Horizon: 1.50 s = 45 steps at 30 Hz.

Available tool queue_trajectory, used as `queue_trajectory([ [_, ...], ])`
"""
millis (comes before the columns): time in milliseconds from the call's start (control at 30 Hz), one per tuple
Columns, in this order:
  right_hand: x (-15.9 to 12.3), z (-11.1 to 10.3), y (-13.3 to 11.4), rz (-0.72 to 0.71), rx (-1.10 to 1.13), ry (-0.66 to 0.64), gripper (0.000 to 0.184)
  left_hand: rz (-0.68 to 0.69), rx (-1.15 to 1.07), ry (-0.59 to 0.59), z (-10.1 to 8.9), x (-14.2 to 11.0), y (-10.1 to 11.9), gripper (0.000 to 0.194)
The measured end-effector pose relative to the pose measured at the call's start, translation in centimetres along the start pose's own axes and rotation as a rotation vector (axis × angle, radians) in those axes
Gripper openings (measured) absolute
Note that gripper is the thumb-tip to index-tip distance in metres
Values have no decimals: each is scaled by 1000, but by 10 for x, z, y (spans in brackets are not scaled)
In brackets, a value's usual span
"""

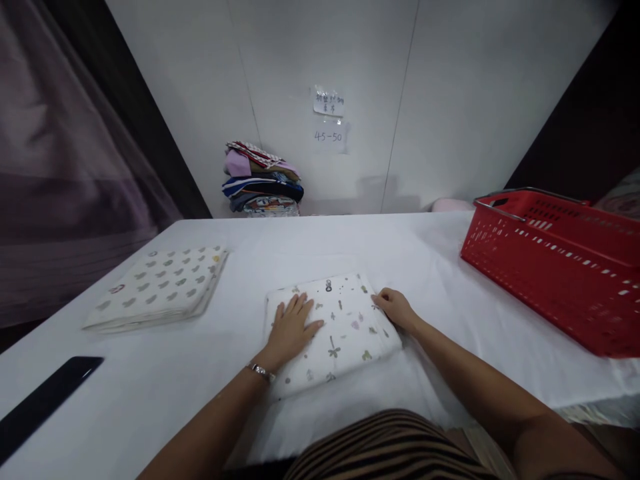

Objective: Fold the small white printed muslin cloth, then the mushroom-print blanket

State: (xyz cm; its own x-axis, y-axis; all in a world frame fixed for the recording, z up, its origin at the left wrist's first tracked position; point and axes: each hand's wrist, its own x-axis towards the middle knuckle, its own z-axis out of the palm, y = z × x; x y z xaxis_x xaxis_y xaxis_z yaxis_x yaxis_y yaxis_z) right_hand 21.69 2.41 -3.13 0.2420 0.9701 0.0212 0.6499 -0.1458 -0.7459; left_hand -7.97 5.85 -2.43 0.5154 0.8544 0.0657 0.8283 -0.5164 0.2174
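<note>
A folded white cloth (345, 333) with small printed plants and bugs lies in front of me on the white-covered table. My left hand (293, 327), a bracelet at its wrist, rests flat on the cloth's left part with the fingers spread. At the cloth's right edge, my right hand (395, 307) has its fingers curled together, pinching the border. Farther left lies a second folded cloth (167, 283), white with rows of grey-green shapes; neither hand touches it.
A red plastic basket (545, 267) stands on the right of the table (240, 367). At the left front edge is a flat black object (50, 403). Several folded fabrics (263, 180) are stacked beyond the far edge, against the wall with paper notes (329, 103).
</note>
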Motion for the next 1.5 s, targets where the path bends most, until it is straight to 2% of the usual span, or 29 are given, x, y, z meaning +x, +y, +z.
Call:
queue_trajectory([
  [167,7,2,-11,-3,-69,-13,32,-13,46,27,-11,19,5,62],
  [333,17,8,-13,-20,-140,47,28,-42,61,6,-1,37,4,68],
  [567,25,8,-10,-18,-133,27,30,-43,68,47,10,35,-1,70],
  [833,57,12,-23,-31,-180,39,27,-34,57,96,13,35,-2,67],
  [1000,62,16,-21,-45,-174,83,26,-46,32,88,9,34,-1,67],
  [1233,70,16,-24,-47,-161,65,25,-73,-12,209,-9,52,-3,31],
  [1400,75,19,-30,-83,-178,95,24,-78,-87,217,-13,66,-6,19],
  [1500,76,21,-27,-111,-185,133,24,-137,-130,232,-12,69,-7,16],
])
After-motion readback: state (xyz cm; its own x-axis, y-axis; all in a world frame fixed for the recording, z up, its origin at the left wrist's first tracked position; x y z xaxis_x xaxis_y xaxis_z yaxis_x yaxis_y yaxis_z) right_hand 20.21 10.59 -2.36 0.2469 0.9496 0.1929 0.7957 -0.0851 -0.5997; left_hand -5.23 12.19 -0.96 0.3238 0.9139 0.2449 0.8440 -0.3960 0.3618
